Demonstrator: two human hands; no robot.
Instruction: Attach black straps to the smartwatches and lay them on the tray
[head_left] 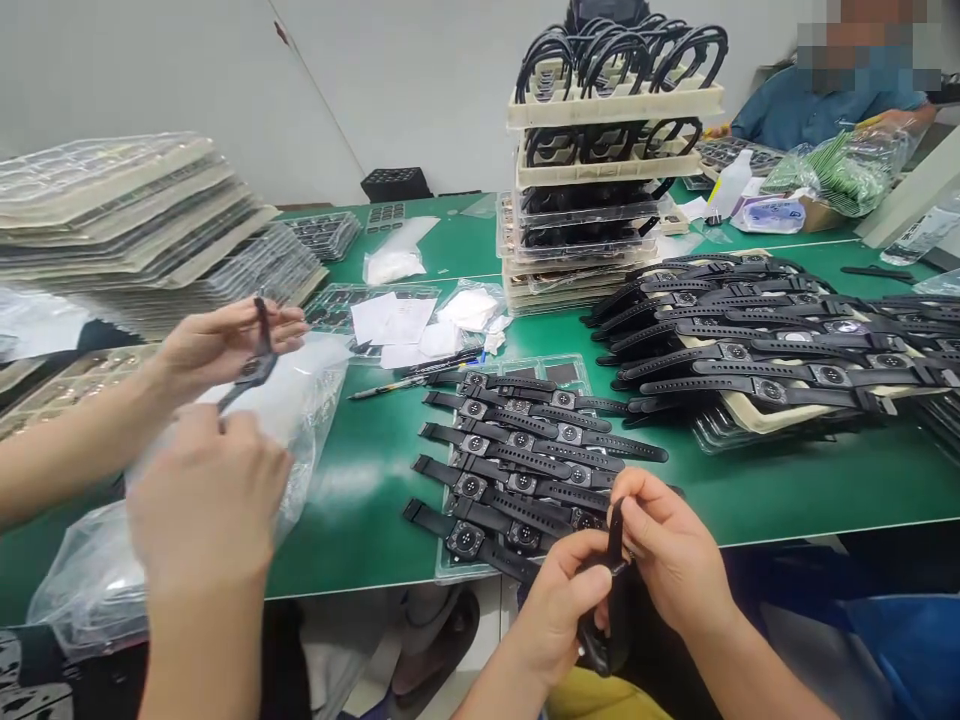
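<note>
Just below the table's front edge, my left hand (564,600) and my right hand (673,553) are both closed on one black smartwatch (615,600). Its strap stands up between my fingers and its body hangs low by my left thumb. Right in front of my hands, a clear tray (450,570) holds several black smartwatches (517,455) laid face down in rows. To my left, a co-worker's two hands (210,420) hold another black watch (257,365) over a clear plastic bag (307,400).
A big pile of black watches (757,345) lies on trays on the green table (787,480) at right. Stacked beige trays with straps (611,150) stand at centre back, flat tray stacks (135,220) at left. Paper slips and pens (409,335) lie mid-table. Another person (817,100) sits at far right.
</note>
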